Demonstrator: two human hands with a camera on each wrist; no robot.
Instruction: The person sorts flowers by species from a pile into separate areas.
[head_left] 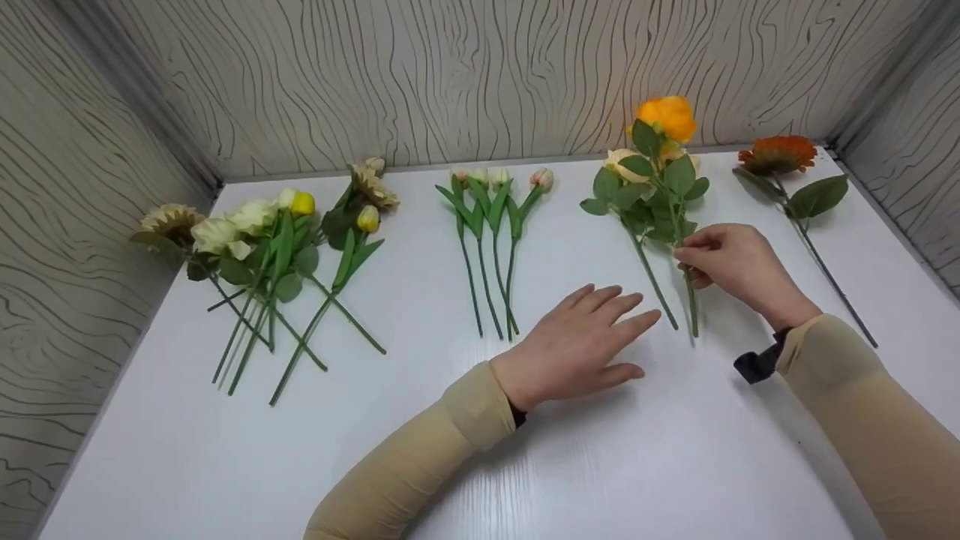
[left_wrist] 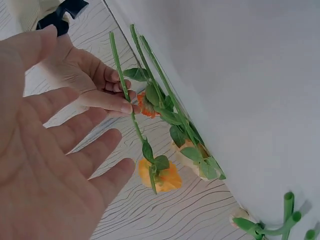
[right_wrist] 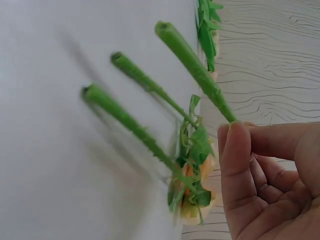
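Observation:
My right hand (head_left: pixel 739 266) pinches the green stem of a yellow-orange rose (head_left: pixel 667 118) between thumb and fingertips. The bloom stands up at the back, raised above the others. In the right wrist view, the held stem (right_wrist: pixel 195 65) shows its cut end, apart from two stems lying on the table. Beneath the raised flower lie cream roses (head_left: pixel 628 165) with broad leaves. My left hand (head_left: pixel 577 345) is over the table, palm down, fingers straight and spread, holding nothing. Its nearest flowers are several pale tulips (head_left: pixel 495 202) laid side by side.
At the right lies an orange-red flower (head_left: pixel 778 156) with a long stem. A mixed pile of white roses (head_left: pixel 244 221), yellow tulips (head_left: pixel 367 219) and beige blooms (head_left: pixel 171 223) crosses stems at the left. Wood-grain panels (head_left: pixel 420 82) enclose the white table (head_left: pixel 187 457).

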